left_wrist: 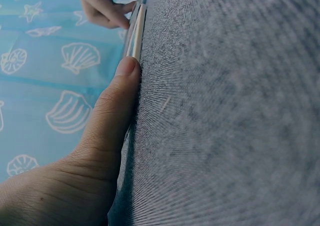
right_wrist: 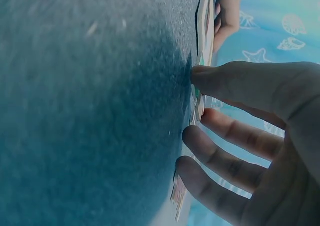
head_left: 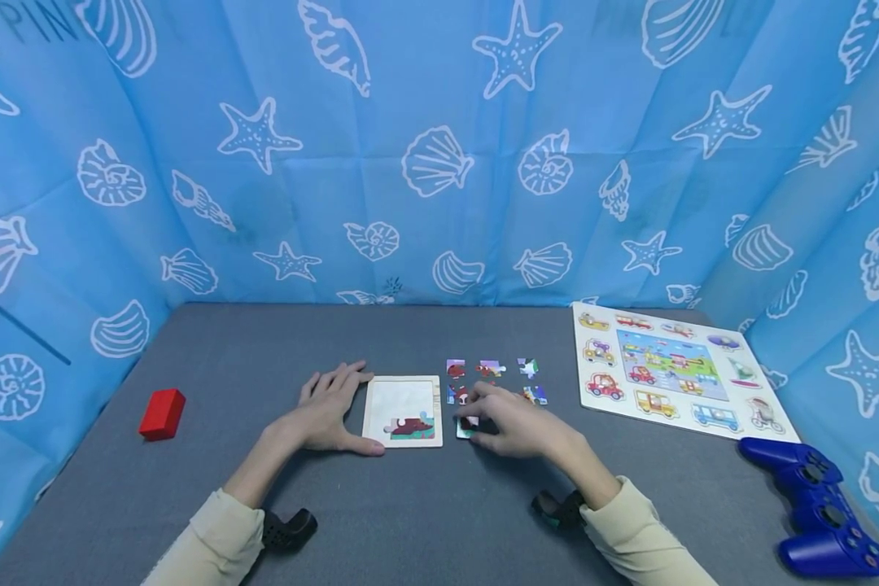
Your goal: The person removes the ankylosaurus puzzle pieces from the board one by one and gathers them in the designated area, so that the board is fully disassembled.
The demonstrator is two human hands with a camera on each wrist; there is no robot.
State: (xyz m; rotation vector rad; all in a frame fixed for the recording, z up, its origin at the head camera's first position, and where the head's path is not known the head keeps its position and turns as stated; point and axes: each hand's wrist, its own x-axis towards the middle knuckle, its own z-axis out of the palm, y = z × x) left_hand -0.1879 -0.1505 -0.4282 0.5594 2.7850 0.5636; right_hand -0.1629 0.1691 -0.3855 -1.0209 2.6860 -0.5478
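A small square wooden puzzle board (head_left: 403, 391) lies on the table, with joined brown and green pieces (head_left: 413, 427) in its lower right part. My left hand (head_left: 330, 413) rests at the board's left side, fingers extended, the thumb touching near the lower left corner. Just right of the board, my right hand (head_left: 516, 422) pinches a jigsaw piece (head_left: 464, 431) between thumb and fingers, low over the table; the fingers partly cover it. Behind that hand lie several loose jigsaw pieces (head_left: 489, 369), some partly hidden.
A large vehicle peg puzzle (head_left: 674, 370) lies at the back right. A blue game controller (head_left: 813, 505) is at the right edge, and a red block (head_left: 163, 413) stands on the left of the grey table (head_left: 381, 521). A blue shell-print curtain (head_left: 439, 220) encloses the back and sides.
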